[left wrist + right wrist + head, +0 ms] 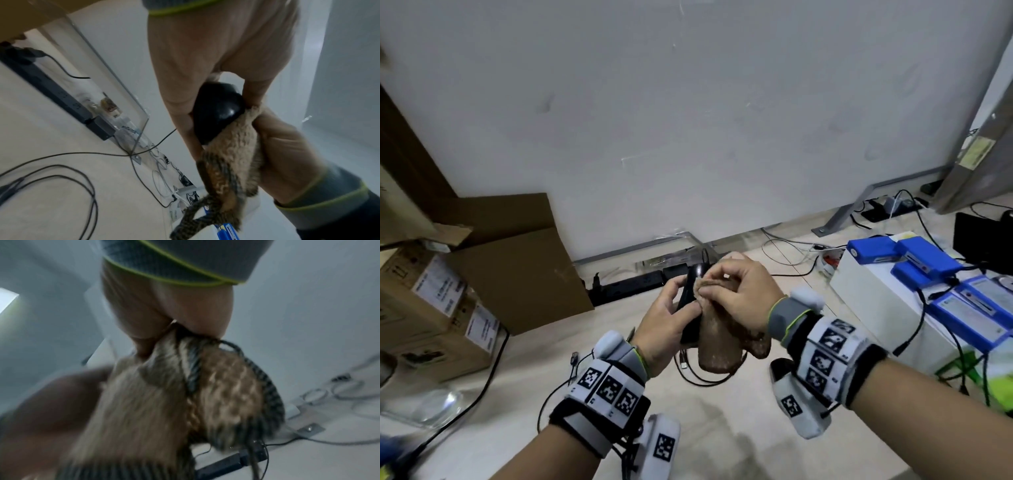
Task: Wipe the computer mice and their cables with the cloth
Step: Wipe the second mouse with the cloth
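My left hand (671, 308) grips a glossy black computer mouse (692, 286) above the floor, fingers and thumb curled round its sides. My right hand (736, 287) pinches a fuzzy brown cloth (719, 346) and presses it against the mouse; the rest of the cloth hangs down below both hands. In the left wrist view the mouse (218, 112) shows half covered by the cloth (232, 155). The blurred right wrist view is mostly filled by the cloth (164, 402). A black cable (695, 373) lies coiled on the floor under the hands.
Cardboard boxes (441, 301) stand at the left, with a black power strip (633, 282) along the white wall. A white box (887, 301) with several blue packs (928, 263) and cables sits at the right. A black cord (493, 373) runs across the beige floor.
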Demonstrator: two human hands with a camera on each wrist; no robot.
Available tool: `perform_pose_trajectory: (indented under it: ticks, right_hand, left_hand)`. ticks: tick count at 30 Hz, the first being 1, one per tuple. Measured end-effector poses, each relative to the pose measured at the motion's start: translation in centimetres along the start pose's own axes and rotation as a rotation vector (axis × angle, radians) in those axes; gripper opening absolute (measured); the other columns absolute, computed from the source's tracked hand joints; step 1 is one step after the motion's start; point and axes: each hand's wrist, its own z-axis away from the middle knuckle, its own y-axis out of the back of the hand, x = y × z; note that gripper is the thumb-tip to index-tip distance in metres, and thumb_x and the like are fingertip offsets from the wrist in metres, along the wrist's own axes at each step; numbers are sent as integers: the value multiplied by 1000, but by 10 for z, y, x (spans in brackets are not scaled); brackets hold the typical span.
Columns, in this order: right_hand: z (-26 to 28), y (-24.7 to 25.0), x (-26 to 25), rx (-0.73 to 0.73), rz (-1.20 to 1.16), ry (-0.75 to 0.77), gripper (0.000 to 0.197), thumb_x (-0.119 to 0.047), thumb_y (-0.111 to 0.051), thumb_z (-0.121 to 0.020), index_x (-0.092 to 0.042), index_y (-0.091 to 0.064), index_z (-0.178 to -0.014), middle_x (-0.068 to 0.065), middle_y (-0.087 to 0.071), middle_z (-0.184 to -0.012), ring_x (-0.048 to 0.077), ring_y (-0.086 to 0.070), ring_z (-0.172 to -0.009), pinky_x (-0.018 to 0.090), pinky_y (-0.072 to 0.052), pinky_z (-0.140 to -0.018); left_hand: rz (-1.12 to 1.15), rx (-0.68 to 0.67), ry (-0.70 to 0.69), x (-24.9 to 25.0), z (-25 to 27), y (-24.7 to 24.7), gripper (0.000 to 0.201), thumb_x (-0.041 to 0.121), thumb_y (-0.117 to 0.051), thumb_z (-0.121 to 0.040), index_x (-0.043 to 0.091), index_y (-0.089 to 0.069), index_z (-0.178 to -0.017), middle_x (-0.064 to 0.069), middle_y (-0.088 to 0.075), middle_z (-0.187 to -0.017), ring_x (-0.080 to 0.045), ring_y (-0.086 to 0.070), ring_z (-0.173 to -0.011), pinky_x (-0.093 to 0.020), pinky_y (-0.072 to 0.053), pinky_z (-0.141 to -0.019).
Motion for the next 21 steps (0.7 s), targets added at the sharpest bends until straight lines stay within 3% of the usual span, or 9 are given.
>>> perform_pose_trajectory:
  ticks: [3,6,9,11,13,16,19,21]
  right_hand:
    - [-1,-11,6,245,195,71,19,-40,-66,-79,-22,-60,-79,-3,-55,-82,10,-53,-76,20,-42,-72]
    - [-17,-9,11,311,176,-92,22,-38,-68,-83,-18,-60,-81,1,-61,-85,16,-54,-78,28,-43,-74]
    - [-29,-6,16,370,-29,-292,23,-35,-68,-86,-15,-60,-79,-6,-63,-74,8,-55,-67,28,-47,-72]
    - [-27,-8,18,424,-221,-338,17,-28,-64,-90,-18,-61,-76,-10,-61,-70,-1,-52,-61,24,-45,-68]
    - [-21,-10,18,448,-474,-361,17,-21,-59,-94,-18,-63,-78,-8,-62,-71,2,-53,-65,25,-46,-69]
    - [-13,-4,16,369,-737,-331,17,-16,-55,-95,-17,-65,-81,-7,-65,-70,9,-57,-68,27,-50,-68]
    - [-7,-1,11,219,-559,-231,14,-9,-62,-90,-17,-65,-78,-11,-65,-67,3,-58,-64,19,-50,-63]
    - [-3,-5,7,155,-394,-187,15,-9,-73,-81,-19,-64,-73,-10,-64,-69,5,-57,-65,18,-48,-65]
  left_hand:
    - [-68,3,-29,4,-2,-8,30,-1,-49,-95,14,-49,-120,-3,-68,-83,-15,-65,-67,-29,-52,-51]
    - [-88,-13,-18,6,0,-10,31,1,-52,-94,16,-48,-121,-11,-68,-91,-27,-65,-75,-44,-59,-61]
    - [-79,-21,-6,7,5,-12,33,3,-56,-93,20,-48,-119,-13,-66,-95,-29,-64,-80,-55,-56,-76]
    - [-50,-3,-15,7,5,-13,35,3,-56,-92,21,-47,-121,-14,-68,-98,-33,-65,-82,-56,-56,-77]
    - [-22,44,-27,9,4,-10,33,4,-54,-94,20,-48,-122,-14,-68,-98,-35,-65,-82,-58,-56,-77]
    - [6,104,-26,12,3,-5,33,5,-55,-94,19,-49,-122,-13,-69,-96,-31,-66,-79,-57,-57,-73]
    - [8,160,-45,14,3,2,32,4,-54,-94,20,-49,-121,-9,-68,-89,-23,-66,-71,-38,-56,-56]
    - [7,144,-44,13,2,3,32,3,-54,-93,21,-50,-121,-11,-66,-92,-26,-63,-77,-41,-55,-64]
